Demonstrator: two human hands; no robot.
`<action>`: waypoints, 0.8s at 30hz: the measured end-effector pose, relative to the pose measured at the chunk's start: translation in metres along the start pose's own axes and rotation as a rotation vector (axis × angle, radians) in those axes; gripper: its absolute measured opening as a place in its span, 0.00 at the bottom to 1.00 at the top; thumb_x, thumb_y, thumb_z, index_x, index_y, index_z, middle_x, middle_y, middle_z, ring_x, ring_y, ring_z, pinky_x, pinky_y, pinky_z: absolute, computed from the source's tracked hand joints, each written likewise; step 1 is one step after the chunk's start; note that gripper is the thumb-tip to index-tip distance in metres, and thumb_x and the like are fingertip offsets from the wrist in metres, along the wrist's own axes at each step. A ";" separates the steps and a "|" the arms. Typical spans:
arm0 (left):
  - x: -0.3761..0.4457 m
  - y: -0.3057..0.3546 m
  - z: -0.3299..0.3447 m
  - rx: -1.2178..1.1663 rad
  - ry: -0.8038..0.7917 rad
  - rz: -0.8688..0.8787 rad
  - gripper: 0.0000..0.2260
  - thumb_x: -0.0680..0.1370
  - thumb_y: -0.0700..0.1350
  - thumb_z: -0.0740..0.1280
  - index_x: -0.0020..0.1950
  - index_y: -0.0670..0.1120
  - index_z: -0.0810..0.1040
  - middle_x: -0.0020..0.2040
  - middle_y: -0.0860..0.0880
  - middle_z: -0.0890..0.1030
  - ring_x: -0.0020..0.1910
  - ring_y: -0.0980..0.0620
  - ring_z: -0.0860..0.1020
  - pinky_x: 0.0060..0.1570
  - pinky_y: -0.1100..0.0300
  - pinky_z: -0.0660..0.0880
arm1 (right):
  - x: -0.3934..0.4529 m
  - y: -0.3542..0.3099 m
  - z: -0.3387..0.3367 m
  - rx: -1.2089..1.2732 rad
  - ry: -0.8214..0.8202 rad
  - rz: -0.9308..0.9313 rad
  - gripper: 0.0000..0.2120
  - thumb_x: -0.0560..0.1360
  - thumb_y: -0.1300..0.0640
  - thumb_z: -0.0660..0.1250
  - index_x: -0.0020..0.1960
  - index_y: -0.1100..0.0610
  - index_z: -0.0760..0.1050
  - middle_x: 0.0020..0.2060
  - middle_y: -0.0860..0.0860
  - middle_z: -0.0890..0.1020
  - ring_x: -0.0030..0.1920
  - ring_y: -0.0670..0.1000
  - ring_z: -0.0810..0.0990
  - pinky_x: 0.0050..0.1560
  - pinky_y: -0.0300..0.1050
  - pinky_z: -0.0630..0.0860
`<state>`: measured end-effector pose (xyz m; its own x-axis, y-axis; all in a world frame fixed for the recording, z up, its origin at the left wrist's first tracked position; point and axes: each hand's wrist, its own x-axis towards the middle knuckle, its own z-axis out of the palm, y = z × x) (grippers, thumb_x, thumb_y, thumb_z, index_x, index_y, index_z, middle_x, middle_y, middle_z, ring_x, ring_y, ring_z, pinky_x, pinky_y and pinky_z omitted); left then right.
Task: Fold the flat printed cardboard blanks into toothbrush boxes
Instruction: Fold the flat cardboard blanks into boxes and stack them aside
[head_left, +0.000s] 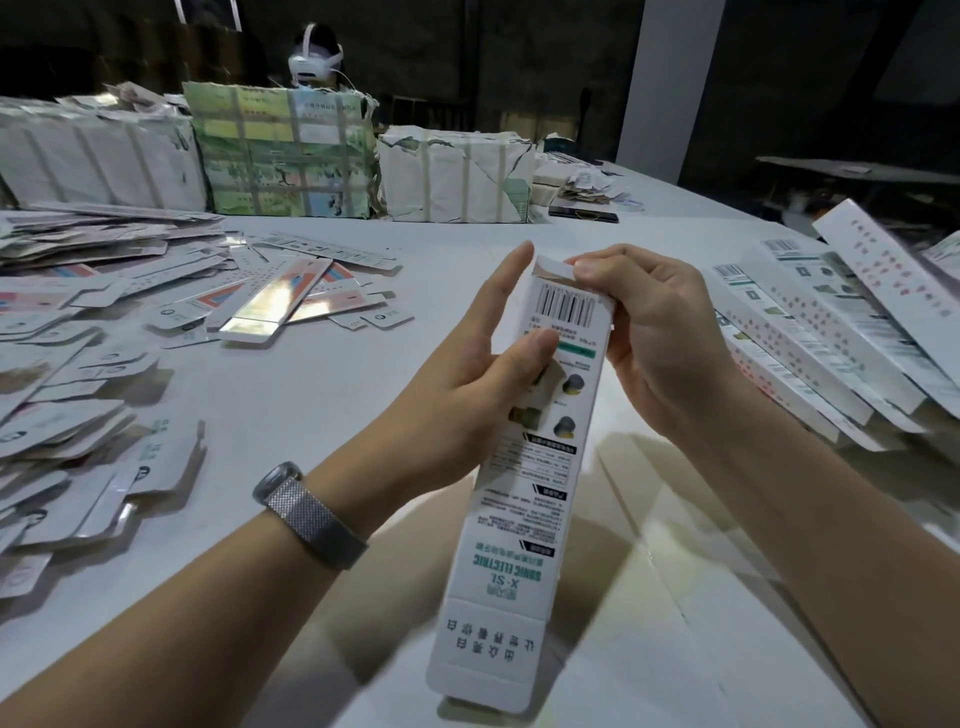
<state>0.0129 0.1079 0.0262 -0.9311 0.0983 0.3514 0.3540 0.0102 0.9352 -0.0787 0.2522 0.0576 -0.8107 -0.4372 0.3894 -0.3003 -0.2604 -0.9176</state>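
in the middle of the view the person holds a long white toothbrush box (524, 467) above the white table (311, 405), its far end toward 12 o'clock and its near end toward 6 o'clock. the printed side with a barcode and the words "sonic electric" faces up, and the text reads upside down. the left hand (483, 364) grasps the box from the 9 o'clock side, with the thumb pressed on the printed face and the fingers straight along the left edge. the right hand (644, 332) is on the 3 o'clock side, its fingers curled; the thumb and forefinger pinch the small flap at the far end, which stands partly open. the flap at the near end sticks out flat, not folded in. on the left wrist there is a watch with a metal mesh band (306, 512).

at 9 to 10 o'clock a loose heap of flat printed blanks (104, 322) covers the table. at 3 o'clock lies a pile of folded boxes (831, 332), leaning on each other. at 11 to 12 o'clock, at the far edge of the table, stand wrapped bundles (280, 156) bound with tape, and behind them sits another person wearing a white headset (314, 60).
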 end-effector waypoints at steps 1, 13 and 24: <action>0.000 0.000 -0.001 0.002 0.011 0.000 0.28 0.81 0.52 0.61 0.77 0.67 0.52 0.54 0.52 0.85 0.46 0.45 0.85 0.41 0.51 0.82 | 0.000 0.000 -0.001 -0.005 -0.026 -0.003 0.11 0.80 0.64 0.62 0.39 0.60 0.77 0.32 0.52 0.80 0.37 0.51 0.82 0.37 0.41 0.78; 0.001 0.004 -0.006 0.054 0.089 0.014 0.11 0.85 0.47 0.55 0.66 0.59 0.65 0.45 0.39 0.81 0.46 0.31 0.80 0.41 0.36 0.81 | 0.003 0.005 -0.006 -0.157 -0.171 -0.124 0.13 0.79 0.54 0.60 0.44 0.57 0.82 0.39 0.52 0.83 0.45 0.52 0.83 0.44 0.53 0.82; 0.003 0.000 -0.004 0.096 0.195 0.123 0.10 0.84 0.48 0.57 0.65 0.59 0.66 0.45 0.41 0.81 0.45 0.34 0.81 0.38 0.34 0.80 | -0.003 0.004 0.002 -0.133 -0.147 -0.108 0.14 0.78 0.54 0.64 0.58 0.61 0.79 0.48 0.55 0.80 0.49 0.53 0.83 0.47 0.52 0.81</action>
<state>0.0097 0.1040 0.0272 -0.8767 -0.0889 0.4728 0.4637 0.1056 0.8797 -0.0767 0.2507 0.0534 -0.6909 -0.5364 0.4847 -0.4530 -0.2013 -0.8685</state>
